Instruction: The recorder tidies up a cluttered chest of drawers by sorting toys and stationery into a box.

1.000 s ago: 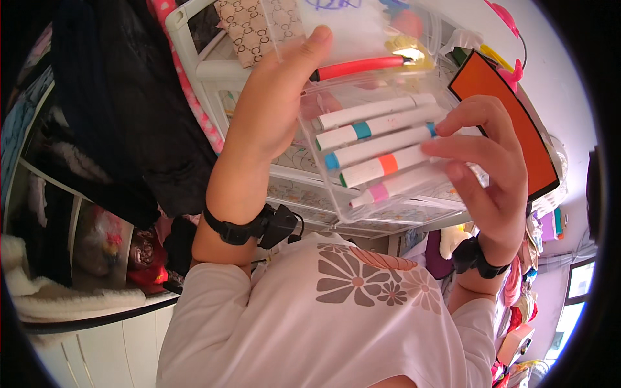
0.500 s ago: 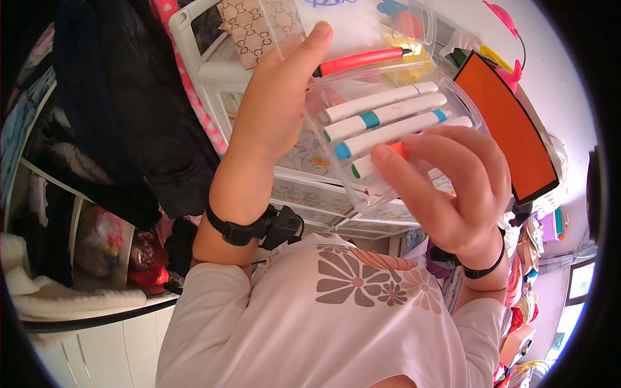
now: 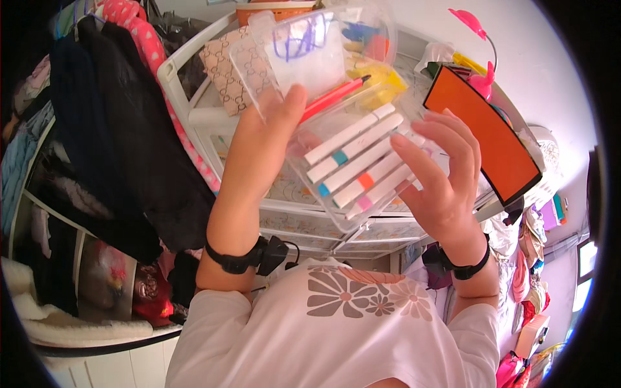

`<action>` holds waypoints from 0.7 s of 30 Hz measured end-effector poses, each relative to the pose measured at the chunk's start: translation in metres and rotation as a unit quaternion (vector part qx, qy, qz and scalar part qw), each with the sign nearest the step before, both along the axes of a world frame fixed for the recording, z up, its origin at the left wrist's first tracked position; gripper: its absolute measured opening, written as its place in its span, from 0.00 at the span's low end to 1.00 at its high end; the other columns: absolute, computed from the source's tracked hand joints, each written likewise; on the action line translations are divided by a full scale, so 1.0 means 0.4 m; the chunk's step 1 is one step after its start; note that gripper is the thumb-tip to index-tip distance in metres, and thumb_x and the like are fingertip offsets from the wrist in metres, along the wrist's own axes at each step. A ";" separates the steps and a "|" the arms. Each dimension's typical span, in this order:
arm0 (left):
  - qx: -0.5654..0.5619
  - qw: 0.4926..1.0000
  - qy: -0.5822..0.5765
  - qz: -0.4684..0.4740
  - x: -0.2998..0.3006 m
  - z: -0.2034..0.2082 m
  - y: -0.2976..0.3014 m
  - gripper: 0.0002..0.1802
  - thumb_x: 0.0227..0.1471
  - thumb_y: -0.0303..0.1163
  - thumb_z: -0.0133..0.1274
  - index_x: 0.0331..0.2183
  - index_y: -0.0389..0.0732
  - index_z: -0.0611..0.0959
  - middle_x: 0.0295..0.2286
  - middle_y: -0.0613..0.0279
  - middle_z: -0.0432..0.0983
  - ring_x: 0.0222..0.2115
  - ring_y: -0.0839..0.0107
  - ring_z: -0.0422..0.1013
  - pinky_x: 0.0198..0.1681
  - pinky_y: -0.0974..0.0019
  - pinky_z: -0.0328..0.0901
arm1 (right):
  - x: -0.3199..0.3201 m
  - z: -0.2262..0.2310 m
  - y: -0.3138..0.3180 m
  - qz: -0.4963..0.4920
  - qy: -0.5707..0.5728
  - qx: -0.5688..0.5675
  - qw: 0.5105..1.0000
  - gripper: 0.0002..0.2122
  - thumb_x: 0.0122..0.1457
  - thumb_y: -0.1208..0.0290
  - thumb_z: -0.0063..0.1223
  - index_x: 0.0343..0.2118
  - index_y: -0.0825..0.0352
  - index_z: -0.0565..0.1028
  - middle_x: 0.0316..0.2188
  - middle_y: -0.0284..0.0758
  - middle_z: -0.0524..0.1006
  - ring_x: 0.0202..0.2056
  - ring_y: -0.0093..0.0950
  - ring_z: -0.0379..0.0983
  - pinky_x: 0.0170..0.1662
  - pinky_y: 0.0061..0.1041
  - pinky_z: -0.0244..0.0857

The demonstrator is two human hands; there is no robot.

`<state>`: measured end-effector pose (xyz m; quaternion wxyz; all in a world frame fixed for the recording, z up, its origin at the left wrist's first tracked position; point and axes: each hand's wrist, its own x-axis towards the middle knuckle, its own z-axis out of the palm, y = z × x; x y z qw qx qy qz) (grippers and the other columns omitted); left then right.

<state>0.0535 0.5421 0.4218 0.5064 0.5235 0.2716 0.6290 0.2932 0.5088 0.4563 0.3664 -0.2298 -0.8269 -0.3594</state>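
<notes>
My left hand (image 3: 270,129) grips a clear plastic box (image 3: 341,223) by its left side, thumb up beside the raised transparent lid (image 3: 253,64). A red pen (image 3: 333,98) with a black tip slants along the hinge side, close to that thumb. Inside the box, several white markers (image 3: 354,158) lie side by side, with teal, blue, orange and pink bands. Over their right ends hovers my right hand (image 3: 446,178), its fingers spread and nothing visible between them. The fingers of my left hand behind the box are mostly hidden.
Behind the box stands a white drawer cabinet (image 3: 191,116) with a patterned beige pouch (image 3: 226,68) on it. An orange panel (image 3: 482,123) with a black edge leans at the right. Dark clothes (image 3: 129,129) hang at the left.
The box has shifted slightly left and tilted, showing more of the lid. My right hand has drawn back and opened; the orange-banded marker now lies in the row, with a pink-banded one visible below.
</notes>
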 end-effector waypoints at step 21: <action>0.512 0.783 0.344 0.073 0.018 0.097 -0.079 0.26 0.37 0.24 0.67 0.43 0.35 0.79 0.43 0.47 0.75 0.40 0.57 0.75 0.44 0.61 0.68 | -0.004 0.069 0.000 0.001 0.017 -0.018 1.000 0.19 0.36 0.64 0.65 0.35 0.62 0.76 0.29 0.29 0.74 0.32 0.31 0.70 0.46 0.37 0.65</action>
